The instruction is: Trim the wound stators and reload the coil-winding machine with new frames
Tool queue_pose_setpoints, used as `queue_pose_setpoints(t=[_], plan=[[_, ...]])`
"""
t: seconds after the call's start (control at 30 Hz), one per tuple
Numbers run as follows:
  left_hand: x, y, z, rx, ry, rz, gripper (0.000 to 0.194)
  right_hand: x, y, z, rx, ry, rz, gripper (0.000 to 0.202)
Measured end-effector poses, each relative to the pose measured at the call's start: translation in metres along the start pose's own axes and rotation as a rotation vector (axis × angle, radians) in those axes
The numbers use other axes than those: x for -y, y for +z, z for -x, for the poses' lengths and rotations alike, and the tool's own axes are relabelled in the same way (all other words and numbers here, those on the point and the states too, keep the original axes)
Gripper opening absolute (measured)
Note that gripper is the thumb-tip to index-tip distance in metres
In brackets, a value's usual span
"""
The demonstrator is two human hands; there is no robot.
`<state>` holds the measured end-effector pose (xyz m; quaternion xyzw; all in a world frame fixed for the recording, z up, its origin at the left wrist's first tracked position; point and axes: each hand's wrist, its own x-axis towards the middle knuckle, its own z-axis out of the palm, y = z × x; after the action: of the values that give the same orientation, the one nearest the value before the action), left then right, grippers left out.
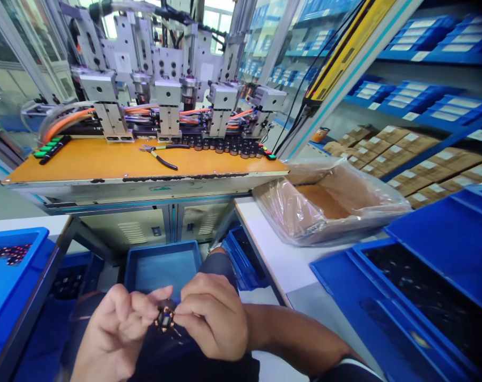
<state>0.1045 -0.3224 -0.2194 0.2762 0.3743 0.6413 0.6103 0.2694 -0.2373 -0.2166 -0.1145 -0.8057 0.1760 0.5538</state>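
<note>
Pinching from both sides with the fingers (147, 306): got those of the left hand (117, 323) clamped on one edge of a small wound part (165, 319), and those of the right hand (215, 313) pressed together on the opposite edge, exact contact too tiny to make out. Holding it up on the near side of the orange surface (105, 162), well apart from it.

Containers, going by that orange surface: to its right, a cardboard box (320, 201) with a clear plastic liner (289, 212) draped over the rim, brown bottom showing. Nearer than it and further right, a big blue bin (340, 268) with a spread of dark bits (408, 276), too dim to sort out. Near side again but off to the left, another blue bin (42, 239) with little dark parts (10, 254) showing reddish spots. Below its front edge, a shallow blue tray (161, 265). Beyond its right end, shelved brown cartons (420, 140) with white labels. On top of it, pliers (161, 159) and a row of dark round pieces (225, 148).

Looks-wise, back to the wound part: roughly round, dark body, copper-coloured coils around the rim, greyish middle, thin wire end poking out away from the orange surface.
</note>
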Motion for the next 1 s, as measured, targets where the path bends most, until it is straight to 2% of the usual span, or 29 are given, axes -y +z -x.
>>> queue_pose_setpoints(t=[0.1,0.17,0.23,0.4,0.5,0.57,0.63,0.7,0.8,0.87,0.93,1.0], plan=[[0.000,0.000,-0.006,0.071,-0.163,-0.070,0.052,-0.002,0.001,0.003,0.010,-0.054,0.002,0.018],[0.000,0.002,-0.008,0.201,-0.284,-0.165,0.050,-0.003,0.000,0.004,0.009,-0.065,0.003,0.019],[0.000,0.006,-0.007,0.249,-0.318,-0.231,0.042,-0.002,-0.002,0.004,0.001,-0.058,0.010,0.019],[0.002,0.014,0.000,0.005,-0.162,-0.261,0.026,0.000,-0.006,-0.001,0.056,-0.010,0.097,0.016],[0.002,0.014,0.002,-0.121,-0.055,-0.186,0.032,0.002,-0.006,-0.004,0.050,0.065,0.075,0.013],[0.001,0.011,0.001,-0.137,-0.007,-0.087,0.037,0.003,-0.005,-0.005,0.044,0.130,0.030,0.011],[0.001,0.005,-0.002,-0.097,-0.006,0.003,0.039,0.003,-0.005,-0.006,0.054,0.157,-0.022,0.010],[0.002,0.001,-0.006,-0.029,-0.053,0.022,0.038,0.002,-0.006,-0.007,0.059,0.119,-0.065,0.012],[0.005,-0.001,-0.012,0.173,-0.203,-0.046,0.044,-0.001,-0.009,-0.007,0.066,0.022,-0.113,0.013],[0.006,0.000,-0.012,0.316,-0.288,-0.113,0.040,-0.001,-0.012,-0.006,0.093,0.014,-0.132,0.014],[0.007,0.002,-0.010,0.344,-0.279,-0.159,0.030,0.000,-0.015,-0.006,0.140,0.026,-0.127,0.013],[0.008,0.003,-0.007,0.282,-0.205,-0.164,0.018,0.002,-0.018,-0.007,0.182,0.047,-0.087,0.009]])
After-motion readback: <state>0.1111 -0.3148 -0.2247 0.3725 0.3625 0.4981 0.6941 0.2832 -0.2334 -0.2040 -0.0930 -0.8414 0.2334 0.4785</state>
